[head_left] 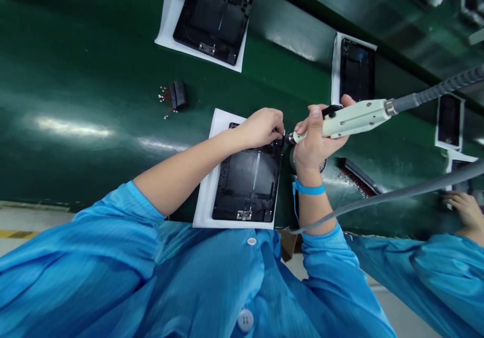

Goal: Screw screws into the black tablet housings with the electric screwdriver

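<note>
1. Table (113,75): smooth, glossy green surface with bright reflections.
2. Tool (355,120): pale, smooth, plastic-looking body, metal collar at its cable end.
3. Casing (234,181): black, plastic-looking, slightly shiny.
4. Sheet (206,196): white, matt.
5. Smock (219,277): blue, creased cloth, faint sheen.

Glare streaks across the glossy dark green desk (49,86), light bouncing up in pale, soft-edged patches; shadows pool at its far edge. The upper right corner blurs, and the wide view bends toward the sides.

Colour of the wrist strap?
Bright blue, on the right wrist; shows best in the head view.
</note>
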Tool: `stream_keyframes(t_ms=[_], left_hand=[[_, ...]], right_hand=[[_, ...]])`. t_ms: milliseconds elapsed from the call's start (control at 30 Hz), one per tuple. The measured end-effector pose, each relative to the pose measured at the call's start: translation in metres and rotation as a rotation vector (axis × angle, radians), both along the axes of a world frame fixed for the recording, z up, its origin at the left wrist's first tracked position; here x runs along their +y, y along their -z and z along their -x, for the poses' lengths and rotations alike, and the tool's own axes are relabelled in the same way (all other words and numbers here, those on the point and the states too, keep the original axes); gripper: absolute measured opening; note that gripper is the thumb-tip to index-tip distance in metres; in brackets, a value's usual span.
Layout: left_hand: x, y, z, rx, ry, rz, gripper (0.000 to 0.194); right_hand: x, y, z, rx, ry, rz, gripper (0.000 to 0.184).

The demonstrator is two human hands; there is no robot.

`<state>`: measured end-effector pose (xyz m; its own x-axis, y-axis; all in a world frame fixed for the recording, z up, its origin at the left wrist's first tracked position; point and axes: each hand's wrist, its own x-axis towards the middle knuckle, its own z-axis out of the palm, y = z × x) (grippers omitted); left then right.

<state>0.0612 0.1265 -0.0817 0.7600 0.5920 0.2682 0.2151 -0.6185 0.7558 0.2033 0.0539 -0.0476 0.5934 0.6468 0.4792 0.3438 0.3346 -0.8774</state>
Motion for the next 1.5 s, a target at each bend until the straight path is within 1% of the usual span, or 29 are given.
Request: stream_keyframes(t_ms=[133, 267, 367, 500, 667, 767, 833, 967, 1067, 1167, 1233, 1333, 1433, 1500], left_hand=[[0.0, -0.003, 0.001, 0.011, 0.004, 0.004, 0.019], [-0.002, -0.009, 0.003, 0.044, 0.065, -0.024, 0.021], [-0.004, -0.011, 0.003, 0.078, 0.087, -0.048, 0.018], [-0.006, -0.01, 0.002, 0.088, 0.067, -0.04, 0.006], [-0.007, -0.006, 0.001, 0.075, 0.055, -0.022, 0.006], [-0.006, -0.007, 0.002, 0.075, 0.057, -0.012, 0.005], [-0.005, -0.009, 0.003, 0.074, 0.068, -0.007, 0.009], [-0.001, -0.011, 0.005, 0.038, 0.114, 0.007, 0.027], [0.001, -0.01, 0.004, 0.007, 0.079, 0.012, 0.034], [0.0, -0.007, 0.002, -0.006, 0.049, 0.014, 0.033], [0.0, -0.006, 0.002, -0.008, 0.05, 0.02, 0.033], [0.0, -0.007, 0.003, -0.003, 0.043, 0.028, 0.034], [-0.004, -0.011, 0.004, 0.014, 0.037, 0.038, 0.037], [-0.008, -0.014, 0.003, 0.024, 0.046, 0.047, 0.039]], right_hand=[[0.0, 0.001, -0.001, -0.021, 0.017, 0.009, 0.071], [0.001, -0.002, -0.001, -0.012, 0.01, -0.008, 0.069], [-0.001, -0.006, -0.001, 0.014, -0.008, -0.026, 0.066], [-0.003, -0.01, 0.001, 0.036, -0.02, -0.03, 0.063], [-0.005, -0.016, 0.005, 0.123, -0.095, -0.09, 0.059], [-0.006, -0.017, 0.006, 0.148, -0.114, -0.104, 0.059], [-0.006, -0.017, 0.006, 0.123, -0.082, -0.079, 0.061], [-0.005, -0.012, 0.003, 0.041, 0.016, 0.012, 0.07], [-0.004, -0.008, 0.001, 0.009, 0.042, 0.056, 0.074], [-0.002, -0.006, 0.0, 0.006, 0.034, 0.063, 0.079], [-0.002, -0.006, 0.001, -0.001, 0.032, 0.064, 0.077], [-0.001, -0.006, 0.003, 0.012, 0.01, 0.046, 0.068], [-0.005, -0.009, 0.006, 0.089, -0.029, -0.005, 0.063], [-0.009, -0.012, 0.009, 0.137, -0.037, 0.003, 0.061]])
